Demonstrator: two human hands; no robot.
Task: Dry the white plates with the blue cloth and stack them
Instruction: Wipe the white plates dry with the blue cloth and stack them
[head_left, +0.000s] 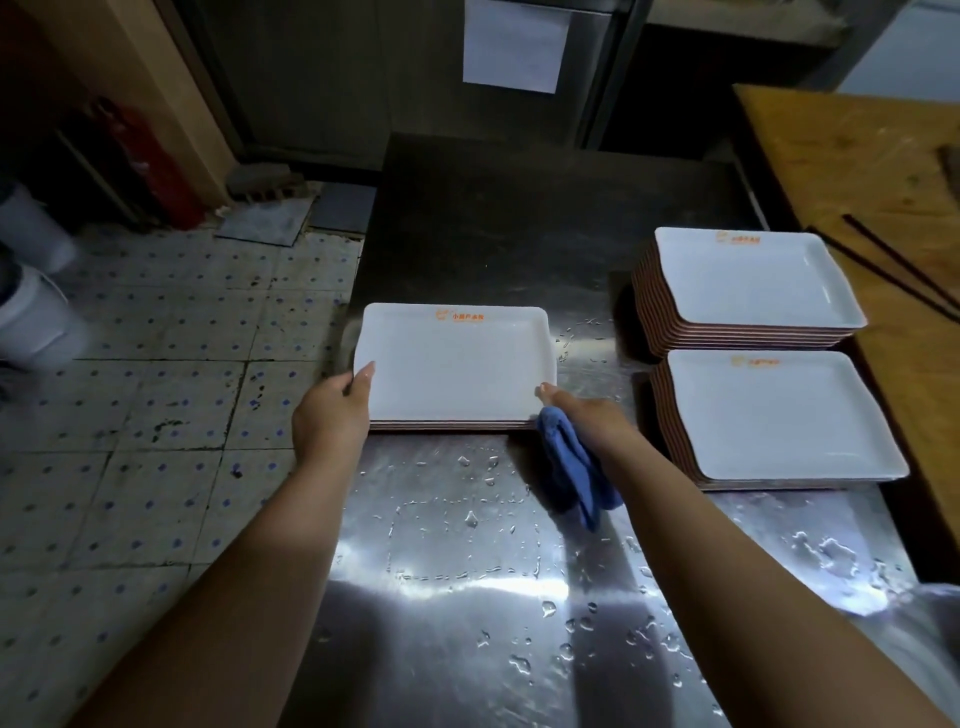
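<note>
Both hands on the top white plate (454, 364) of a short stack, steel counter (467, 571).

L hand (332, 410) grips plate's near-left corner, thumb on rim; R hand (587, 415) holds near-right corner w/ thumb on top, blue cloth (571, 470) bunched under palm. Two taller plate stacks (753, 280) sit at right, near one (774, 415) just beside far one. Counter wet w/ droplets.

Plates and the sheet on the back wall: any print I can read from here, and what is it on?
Held plate: orange logo with Chinese characters, too blurred to read.
Far stack's top plate: same orange mark, unreadable.
Near stack's top plate: same mark, unreadable.
Paper sheet: no print visible.
</note>
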